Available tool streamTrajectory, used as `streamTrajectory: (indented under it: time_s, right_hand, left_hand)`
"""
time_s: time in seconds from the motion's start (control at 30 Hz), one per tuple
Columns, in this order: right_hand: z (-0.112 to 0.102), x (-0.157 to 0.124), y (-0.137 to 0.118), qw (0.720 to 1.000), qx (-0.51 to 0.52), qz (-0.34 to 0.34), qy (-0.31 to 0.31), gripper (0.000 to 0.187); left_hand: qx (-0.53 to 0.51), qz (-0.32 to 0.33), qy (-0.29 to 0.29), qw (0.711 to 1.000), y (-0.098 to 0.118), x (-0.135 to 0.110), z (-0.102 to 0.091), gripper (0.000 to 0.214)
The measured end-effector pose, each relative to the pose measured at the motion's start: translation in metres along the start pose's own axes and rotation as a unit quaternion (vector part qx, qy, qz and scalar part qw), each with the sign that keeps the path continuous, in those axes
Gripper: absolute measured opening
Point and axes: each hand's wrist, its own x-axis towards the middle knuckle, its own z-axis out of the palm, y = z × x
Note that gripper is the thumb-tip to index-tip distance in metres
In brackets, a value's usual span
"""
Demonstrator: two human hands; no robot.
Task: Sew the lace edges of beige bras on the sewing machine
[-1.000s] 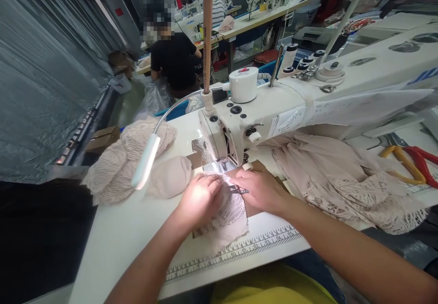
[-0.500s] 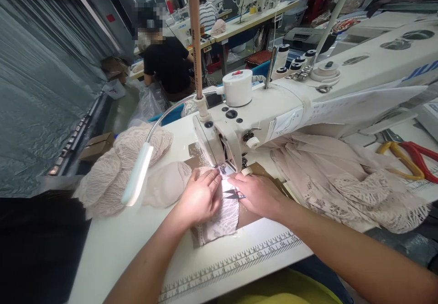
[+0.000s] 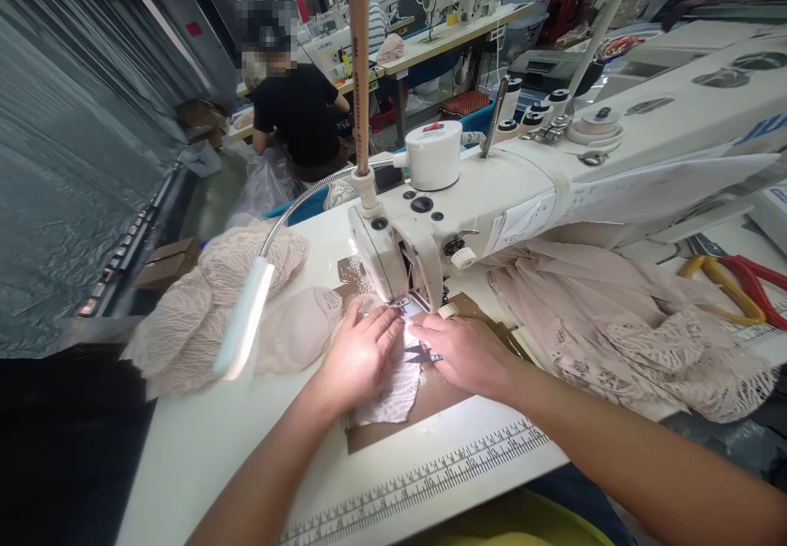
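My left hand (image 3: 360,353) lies flat, fingers stretched out, pressing a beige lace piece (image 3: 393,386) against the bed of the white sewing machine (image 3: 504,193), just in front of the needle. My right hand (image 3: 464,349) rests palm down on the right side of the same lace, fingers toward the presser foot. Small dark thread snips (image 3: 424,355) stick out from under its fingers. The needle area (image 3: 406,304) is lit by the gooseneck lamp (image 3: 243,329).
A pile of lace cups (image 3: 202,308) lies left of the machine. More lace fabric (image 3: 620,325) is heaped on the right, with red and yellow scissors (image 3: 734,279) behind it. A printed ruler (image 3: 424,480) runs along the table's front edge. A person in black (image 3: 295,111) sits at a far table.
The lace has slid away from me under the needle, so less of it shows in front of my hands. Both hands have followed it toward the presser foot.
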Motion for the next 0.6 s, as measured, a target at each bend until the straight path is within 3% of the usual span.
streamTrajectory:
  time_s: [0.33, 0.6]
  right_hand:
    - [0.003, 0.002, -0.001, 1.0, 0.005, -0.009, 0.013, 0.029]
    - [0.003, 0.0, 0.003, 0.999, -0.012, -0.047, 0.003, 0.039]
  left_hand:
    - [-0.031, -0.012, 0.026, 0.999, -0.009, -0.002, 0.011, 0.041]
    - [-0.039, -0.025, 0.033, 0.998, -0.019, -0.007, 0.014, 0.044]
